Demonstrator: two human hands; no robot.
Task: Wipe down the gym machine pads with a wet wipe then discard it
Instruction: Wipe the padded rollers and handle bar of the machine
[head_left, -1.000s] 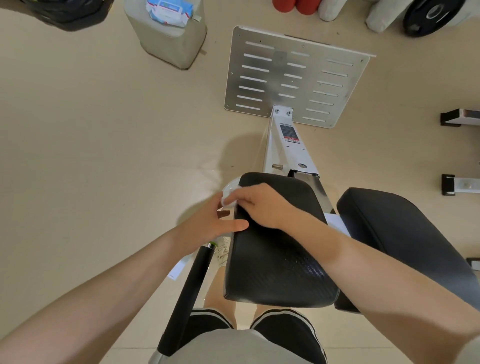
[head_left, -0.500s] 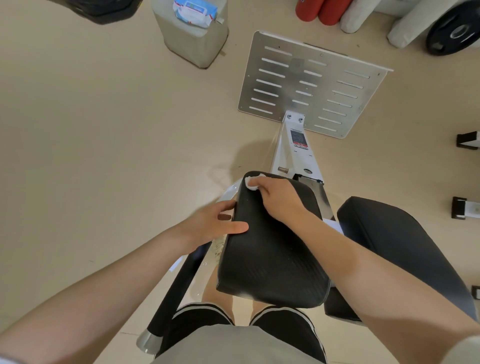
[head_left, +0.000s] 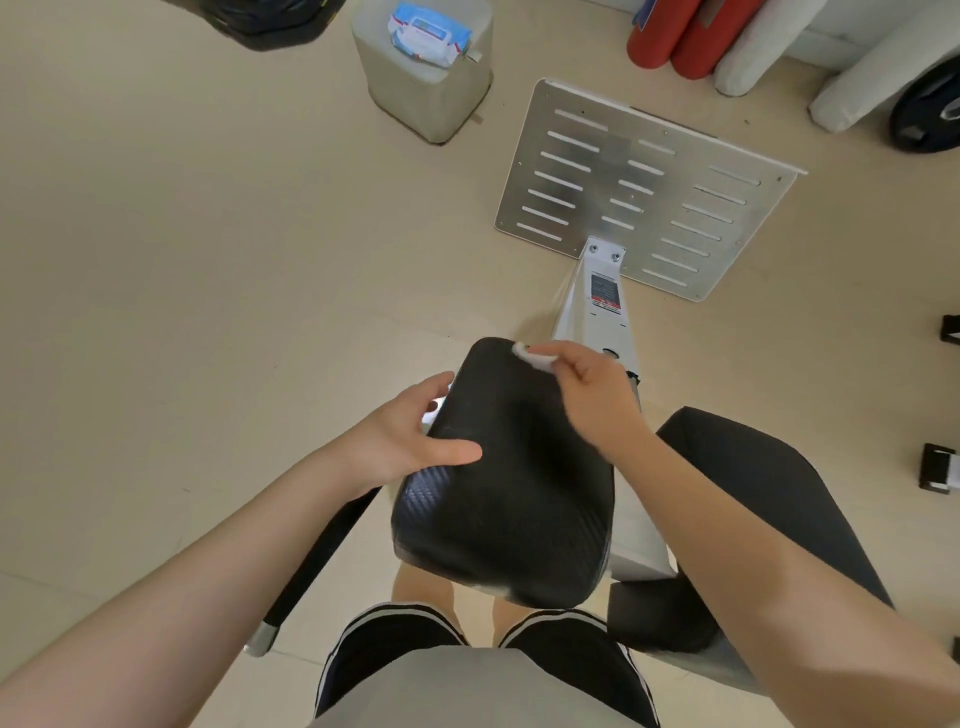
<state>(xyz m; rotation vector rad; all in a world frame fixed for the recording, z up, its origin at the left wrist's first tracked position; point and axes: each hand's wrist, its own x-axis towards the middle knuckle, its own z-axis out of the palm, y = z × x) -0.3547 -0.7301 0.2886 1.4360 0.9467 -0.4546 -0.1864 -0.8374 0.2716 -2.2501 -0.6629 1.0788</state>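
A black textured pad (head_left: 514, 499) of the gym machine fills the middle of the view. My right hand (head_left: 597, 395) pinches a crumpled white wet wipe (head_left: 532, 358) against the pad's far top edge. My left hand (head_left: 415, 436) grips the pad's left side, thumb on top and fingers behind the edge. A second black pad (head_left: 769, 499) lies to the right, partly hidden by my right forearm.
The machine's slotted metal footplate (head_left: 644, 192) stands ahead on the beige floor. A grey bin (head_left: 431, 88) with a pack of wipes (head_left: 428, 34) on it stands at the far left. Red and white rolls (head_left: 696, 36) and a black weight plate (head_left: 930, 109) line the back right.
My right hand has slid the wipe from the pad's left side up and across to its far top edge. My left hand keeps its hold on the left side.
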